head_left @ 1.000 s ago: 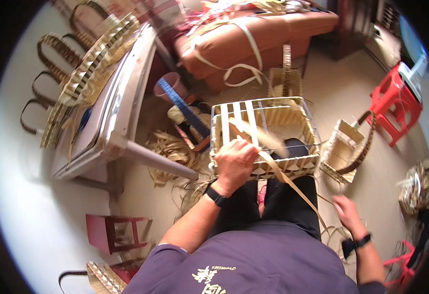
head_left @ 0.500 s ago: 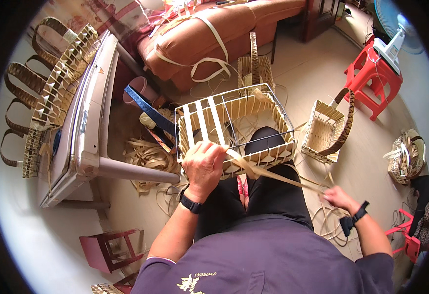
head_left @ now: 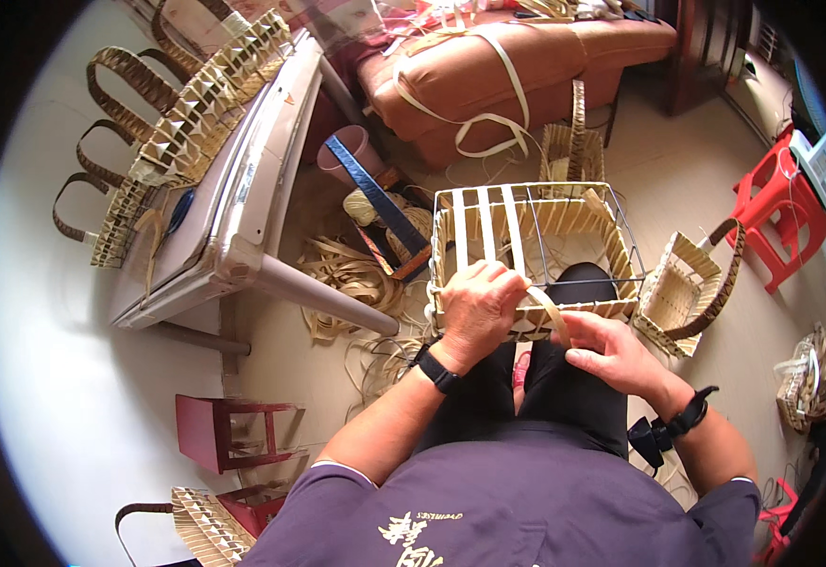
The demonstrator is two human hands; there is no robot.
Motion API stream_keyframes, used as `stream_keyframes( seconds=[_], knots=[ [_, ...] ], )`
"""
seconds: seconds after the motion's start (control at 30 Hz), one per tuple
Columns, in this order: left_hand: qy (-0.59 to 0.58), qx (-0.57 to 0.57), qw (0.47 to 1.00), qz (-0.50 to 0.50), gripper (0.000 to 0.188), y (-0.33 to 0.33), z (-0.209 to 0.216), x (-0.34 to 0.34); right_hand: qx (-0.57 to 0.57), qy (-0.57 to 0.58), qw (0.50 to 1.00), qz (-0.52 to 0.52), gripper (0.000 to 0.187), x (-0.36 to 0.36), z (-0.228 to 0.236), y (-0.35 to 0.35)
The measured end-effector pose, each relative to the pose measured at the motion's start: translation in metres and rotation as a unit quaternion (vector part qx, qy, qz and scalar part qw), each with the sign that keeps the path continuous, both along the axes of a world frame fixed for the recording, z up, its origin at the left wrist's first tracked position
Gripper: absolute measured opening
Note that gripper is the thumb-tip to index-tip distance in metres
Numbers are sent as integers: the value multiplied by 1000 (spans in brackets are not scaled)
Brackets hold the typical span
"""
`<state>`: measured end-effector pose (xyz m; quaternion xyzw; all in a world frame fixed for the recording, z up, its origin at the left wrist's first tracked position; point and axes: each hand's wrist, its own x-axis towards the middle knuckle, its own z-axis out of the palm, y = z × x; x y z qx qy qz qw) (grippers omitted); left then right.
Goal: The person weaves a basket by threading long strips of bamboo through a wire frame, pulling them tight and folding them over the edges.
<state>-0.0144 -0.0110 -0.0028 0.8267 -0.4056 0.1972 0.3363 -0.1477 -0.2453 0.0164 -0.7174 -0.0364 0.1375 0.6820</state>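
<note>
A rectangular basket [head_left: 621, 241] with a dark wire frame and woven pale sides rests on my lap, its open face up. Pale flat strips [head_left: 486, 225] run across the left part of the wire frame. My left hand [head_left: 479, 307] is closed on the near rim, pinching a strip where it meets the wire. From there the loose strip [head_left: 547, 304] curves to my right hand [head_left: 611, 352], whose fingers are closed on it just in front of the basket. The fingertips of my left hand are partly hidden.
Finished handled baskets [head_left: 162, 137] line a table [head_left: 243, 203] at left. A small handled basket [head_left: 682, 283] stands right of my lap, another [head_left: 564, 156] beyond it. Coiled strips [head_left: 342, 288] lie on the floor. Red stools [head_left: 781, 208] and a brown sofa [head_left: 526, 85] stand around.
My right hand has come in from the far right to the basket's near rim, and the strip between my hands is now a short curve. My view has turned, shifting the scene rightward.
</note>
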Motion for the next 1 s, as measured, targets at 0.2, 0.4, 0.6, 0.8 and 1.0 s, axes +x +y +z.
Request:
stream_keyframes(
  seconds=[0.2, 0.4, 0.6, 0.8, 1.0],
  knots=[
    [10, -9, 1000, 20, 9, 9, 3, -8, 278, 77, 954, 82, 30, 41, 38, -32],
    [-16, -48, 999, 19, 20, 7, -2, -11, 387, 102, 908, -126, 22, 113, 61, -64],
    [-70, -28, 997, -3, 12, 6, -8, -7, 388, 193, 863, -260, 21, 167, 41, -104],
    [-5, 33, 999, 15, 6, 5, 10, -11, 124, 87, 908, -390, 28, 174, 56, -88],
    [47, 88, 995, 14, 9, 6, 15, -5, -194, -344, 891, -222, 27, 67, 23, -20]
  ],
)
